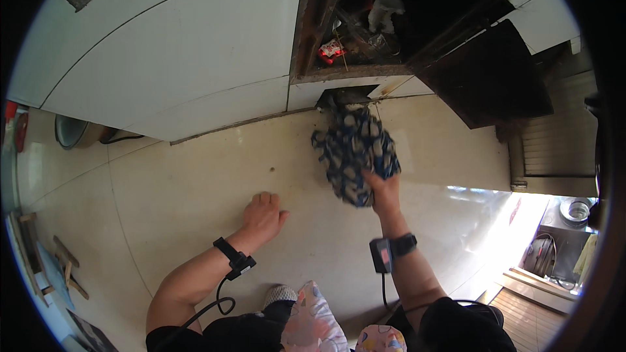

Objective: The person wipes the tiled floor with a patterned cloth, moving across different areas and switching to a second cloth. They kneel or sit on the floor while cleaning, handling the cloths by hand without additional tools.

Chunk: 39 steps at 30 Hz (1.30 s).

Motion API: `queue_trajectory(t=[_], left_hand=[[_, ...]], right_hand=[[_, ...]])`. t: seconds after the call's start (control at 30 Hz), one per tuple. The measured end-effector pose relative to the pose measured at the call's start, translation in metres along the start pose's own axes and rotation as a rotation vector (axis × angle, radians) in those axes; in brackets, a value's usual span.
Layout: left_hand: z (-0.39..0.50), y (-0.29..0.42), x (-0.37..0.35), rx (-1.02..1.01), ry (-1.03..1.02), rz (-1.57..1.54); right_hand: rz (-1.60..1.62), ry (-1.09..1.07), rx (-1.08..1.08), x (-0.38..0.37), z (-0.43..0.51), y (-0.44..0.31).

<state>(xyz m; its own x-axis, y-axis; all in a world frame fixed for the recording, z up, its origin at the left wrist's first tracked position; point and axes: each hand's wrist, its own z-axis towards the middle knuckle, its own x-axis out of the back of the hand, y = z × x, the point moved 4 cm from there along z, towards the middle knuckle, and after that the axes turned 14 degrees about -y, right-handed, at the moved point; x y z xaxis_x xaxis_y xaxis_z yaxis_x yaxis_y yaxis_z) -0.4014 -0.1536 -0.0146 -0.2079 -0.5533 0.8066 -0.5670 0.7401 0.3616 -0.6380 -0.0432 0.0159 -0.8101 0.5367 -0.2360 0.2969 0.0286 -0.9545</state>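
A blue cloth with pale spots (354, 156) lies bunched under my right hand (384, 188), whose fingers grip its lower right edge. The top of the cloth reaches a dark opening (349, 94) at the foot of the tiled wall. To the left, my left hand (264, 215) rests on the pale floor tiles (205, 181), its fingers curled, with nothing seen in it. A small dark speck (272, 169) lies on the floor just beyond it.
Above the opening, a dark cabinet recess (362, 49) holds a red wrapper (332, 51) and crumpled plastic; its dark door (489, 78) hangs out at right. A metal bowl (73, 132) is at left, a small wooden stool (68, 266) at lower left, a doorway (533, 205) at right.
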Motion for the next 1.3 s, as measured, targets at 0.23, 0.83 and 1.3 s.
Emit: queue_trajectory(t=[0.23, 0.83, 1.3], left_hand=[[0.002, -0.001, 0.0, 0.015, -0.068, -0.037], [0.005, -0.001, -0.002, 0.058, -0.131, -0.059], [0.019, 0.092, 0.108, -0.231, -0.121, 0.06]], right_hand=[[-1.276, 0.031, -0.22, -0.037, 0.051, 0.022], [-0.305, 0.293, -0.14, 0.063, -0.008, -0.005], [-0.78, 0.594, -0.165, 0.121, -0.102, 0.005]])
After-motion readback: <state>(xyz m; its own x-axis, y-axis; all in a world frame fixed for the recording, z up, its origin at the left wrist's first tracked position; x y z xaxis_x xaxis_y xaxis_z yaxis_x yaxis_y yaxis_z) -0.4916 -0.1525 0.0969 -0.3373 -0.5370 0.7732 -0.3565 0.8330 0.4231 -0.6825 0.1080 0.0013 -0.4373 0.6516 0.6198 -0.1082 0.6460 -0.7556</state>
